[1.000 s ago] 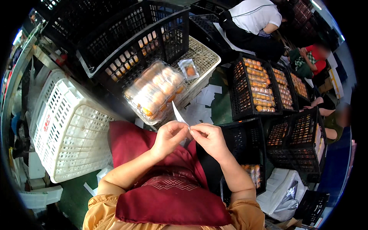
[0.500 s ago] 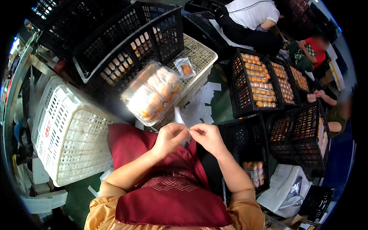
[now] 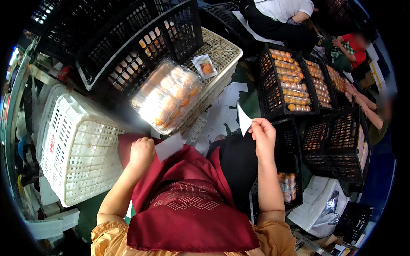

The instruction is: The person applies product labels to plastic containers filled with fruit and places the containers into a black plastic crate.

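White crate (image 3: 72, 145) crowds my left, black crates (image 3: 290, 81) my right; open room only between, over my lap below the clear pastry pack (image 3: 168, 96). Hands were together, now well apart. Left hand (image 3: 142, 151) pinches a pale sticker (image 3: 169, 146) by my thigh; right hand (image 3: 262, 132), raised, pinches a white paper strip (image 3: 244, 120).

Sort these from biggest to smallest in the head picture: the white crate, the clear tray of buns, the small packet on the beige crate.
1. White crate, though it sits nearer the camera.
2. Clear tray of buns.
3. Small packet, clearly the smallest.
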Demonstrator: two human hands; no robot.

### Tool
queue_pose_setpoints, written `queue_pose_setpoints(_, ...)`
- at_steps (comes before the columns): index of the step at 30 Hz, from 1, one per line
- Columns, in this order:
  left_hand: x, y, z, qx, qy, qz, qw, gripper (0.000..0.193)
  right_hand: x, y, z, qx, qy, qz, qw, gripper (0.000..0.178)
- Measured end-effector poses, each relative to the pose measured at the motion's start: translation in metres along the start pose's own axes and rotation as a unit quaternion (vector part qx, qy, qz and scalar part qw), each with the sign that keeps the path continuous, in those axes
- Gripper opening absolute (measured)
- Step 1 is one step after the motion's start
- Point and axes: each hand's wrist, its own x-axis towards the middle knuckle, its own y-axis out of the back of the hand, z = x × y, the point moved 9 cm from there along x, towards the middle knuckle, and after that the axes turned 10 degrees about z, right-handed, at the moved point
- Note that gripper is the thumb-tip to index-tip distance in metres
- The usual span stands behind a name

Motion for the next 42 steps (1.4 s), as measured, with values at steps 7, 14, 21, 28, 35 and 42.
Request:
queue_pose_setpoints(7,0.005,0.002,0.117,-0.848,0.139,-0.174,0.480,0.060,-0.087,-0.120,-0.045,-0.181,0.319,-0.181,0.912,0.008)
queue_pose_setpoints(14,0.023,0.014,0.100,-0.880,0.157,-0.140,0.425,0.038,-0.034,-0.098,-0.049,-0.134,0.135,-0.102,0.977,0.033)
queue_pose_setpoints(21,0.030,0.019,0.049,-0.835,0.206,-0.081,0.504,0.038,0.020,-0.169,-0.005,-0.070,-0.039,-0.270,0.960,0.009)
queue_pose_setpoints(28,0.035,0.028,-0.022,-0.745,0.184,0.136,0.627,0.027,0.073,-0.252,0.013,-0.096,-0.110,-0.285,0.947,0.010)
queue_pose_setpoints(35,0.046,0.063,-0.027,-0.503,0.086,0.280,0.813,0.020,0.084,-0.286,0.029,-0.125,-0.117,-0.297,0.939,0.008)
queue_pose_setpoints(42,0.057,0.074,-0.013,-0.342,-0.019,0.356,0.870,0.033,0.086,-0.288,0.036,-0.112,-0.102,-0.301,0.942,0.010)
